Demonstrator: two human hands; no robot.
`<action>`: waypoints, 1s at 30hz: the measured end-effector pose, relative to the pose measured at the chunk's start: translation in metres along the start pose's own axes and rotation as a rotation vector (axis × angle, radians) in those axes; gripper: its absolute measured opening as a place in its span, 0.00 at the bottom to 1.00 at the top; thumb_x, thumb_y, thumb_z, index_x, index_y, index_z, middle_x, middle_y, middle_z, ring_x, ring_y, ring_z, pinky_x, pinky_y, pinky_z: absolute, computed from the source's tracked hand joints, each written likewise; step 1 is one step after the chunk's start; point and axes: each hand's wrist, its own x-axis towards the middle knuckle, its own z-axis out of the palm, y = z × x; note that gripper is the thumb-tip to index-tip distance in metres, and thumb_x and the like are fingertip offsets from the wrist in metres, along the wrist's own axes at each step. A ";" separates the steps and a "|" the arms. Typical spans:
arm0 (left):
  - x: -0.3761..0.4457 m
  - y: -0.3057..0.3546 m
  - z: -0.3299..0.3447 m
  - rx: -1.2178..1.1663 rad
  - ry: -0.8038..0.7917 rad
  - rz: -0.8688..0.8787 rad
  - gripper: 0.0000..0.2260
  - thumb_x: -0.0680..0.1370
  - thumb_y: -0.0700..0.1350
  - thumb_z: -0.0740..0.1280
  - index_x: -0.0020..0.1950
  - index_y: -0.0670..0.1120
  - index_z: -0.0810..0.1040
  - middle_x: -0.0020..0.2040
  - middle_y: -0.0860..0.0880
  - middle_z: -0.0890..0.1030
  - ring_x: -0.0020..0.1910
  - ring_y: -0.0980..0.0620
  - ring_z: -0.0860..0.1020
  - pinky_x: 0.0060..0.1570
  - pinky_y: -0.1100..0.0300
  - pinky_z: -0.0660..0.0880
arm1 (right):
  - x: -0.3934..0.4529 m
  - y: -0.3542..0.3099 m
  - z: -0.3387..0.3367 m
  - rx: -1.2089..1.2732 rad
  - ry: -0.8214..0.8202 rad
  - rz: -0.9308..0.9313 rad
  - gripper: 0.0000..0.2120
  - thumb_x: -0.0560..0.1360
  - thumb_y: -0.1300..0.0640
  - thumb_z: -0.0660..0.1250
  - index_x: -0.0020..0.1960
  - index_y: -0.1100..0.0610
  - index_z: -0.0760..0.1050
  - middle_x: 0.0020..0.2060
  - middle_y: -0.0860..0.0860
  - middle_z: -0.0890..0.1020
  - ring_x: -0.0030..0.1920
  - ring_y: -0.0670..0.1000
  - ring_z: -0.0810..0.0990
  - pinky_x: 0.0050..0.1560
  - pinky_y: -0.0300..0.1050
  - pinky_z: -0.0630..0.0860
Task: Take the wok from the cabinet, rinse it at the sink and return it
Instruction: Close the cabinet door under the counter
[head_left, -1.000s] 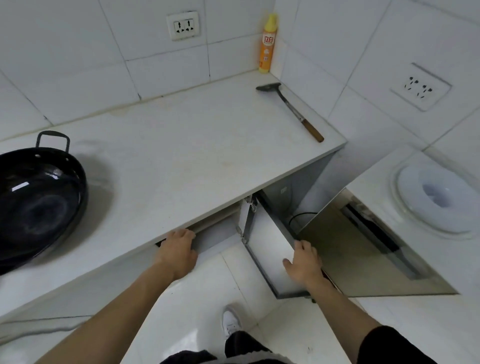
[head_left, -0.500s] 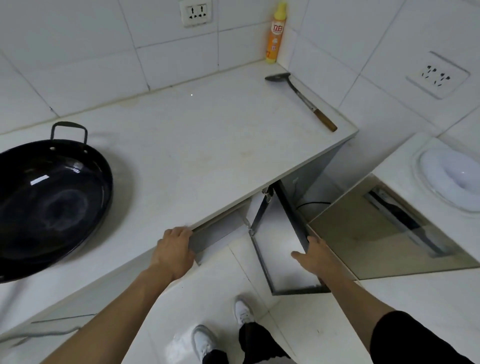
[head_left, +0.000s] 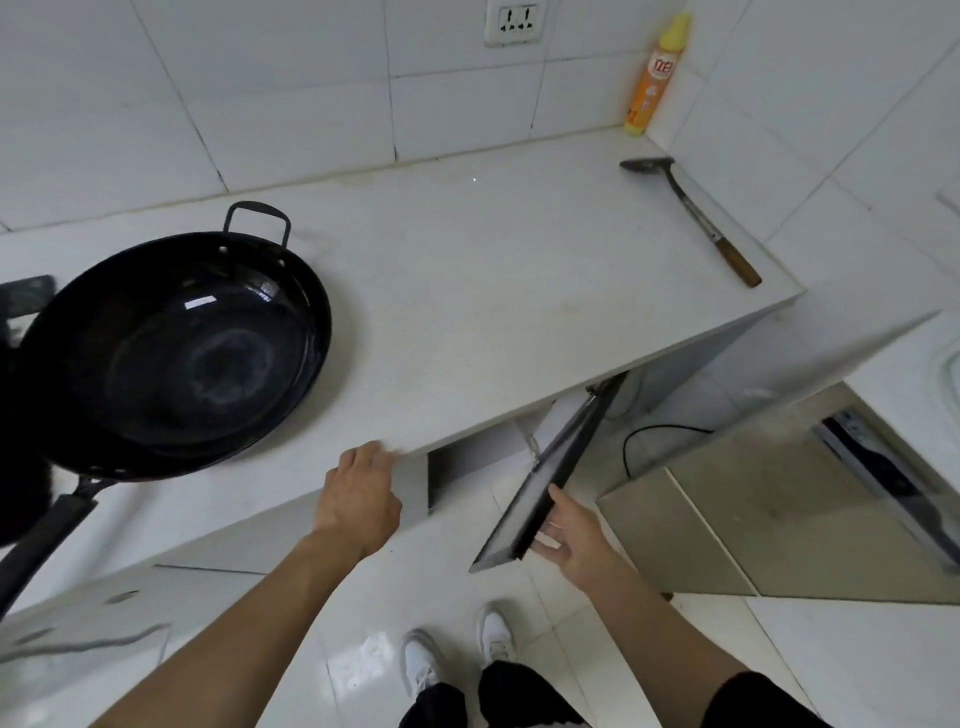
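Observation:
A black wok (head_left: 176, 348) with a loop handle and a long handle rests on the white countertop (head_left: 467, 291) at the left. My left hand (head_left: 358, 499) grips the top edge of the left cabinet door (head_left: 413, 488) just under the counter's front edge. My right hand (head_left: 571, 535) holds the outer edge of the right cabinet door (head_left: 540, 493), fingers curled around it. That door stands partly open, swung out toward me. The cabinet opening (head_left: 478, 457) between the doors shows a dark gap.
A metal spatula with a wooden handle (head_left: 696, 218) lies at the counter's right end. An orange bottle (head_left: 654, 78) stands in the back corner. A black cable (head_left: 654, 441) and a glass-fronted appliance (head_left: 779, 499) are at right. My white shoes (head_left: 457, 654) are on the floor tiles.
The right door has swung further toward the cabinet with my right hand on it. My view has shifted right, so the wok appears nearer the middle. The left hand stays on the left door.

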 end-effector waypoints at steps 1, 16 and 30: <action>-0.002 -0.003 0.000 0.002 0.000 -0.013 0.23 0.75 0.45 0.62 0.70 0.46 0.64 0.73 0.47 0.63 0.69 0.44 0.63 0.64 0.52 0.65 | 0.002 -0.002 0.009 0.048 -0.033 0.012 0.16 0.78 0.49 0.67 0.58 0.59 0.77 0.55 0.59 0.82 0.58 0.57 0.79 0.57 0.59 0.79; -0.005 -0.013 0.007 0.035 -0.008 -0.099 0.27 0.73 0.44 0.63 0.72 0.46 0.62 0.74 0.48 0.60 0.69 0.44 0.62 0.66 0.53 0.67 | 0.027 -0.042 0.074 0.324 -0.161 0.177 0.44 0.74 0.30 0.58 0.73 0.65 0.60 0.62 0.64 0.74 0.61 0.63 0.76 0.70 0.58 0.66; -0.007 -0.012 0.002 -0.052 0.014 -0.106 0.30 0.68 0.38 0.65 0.70 0.48 0.64 0.72 0.50 0.62 0.67 0.47 0.65 0.66 0.56 0.66 | 0.039 -0.049 0.104 0.515 -0.237 0.169 0.42 0.74 0.29 0.55 0.71 0.64 0.65 0.65 0.62 0.72 0.65 0.63 0.73 0.72 0.57 0.64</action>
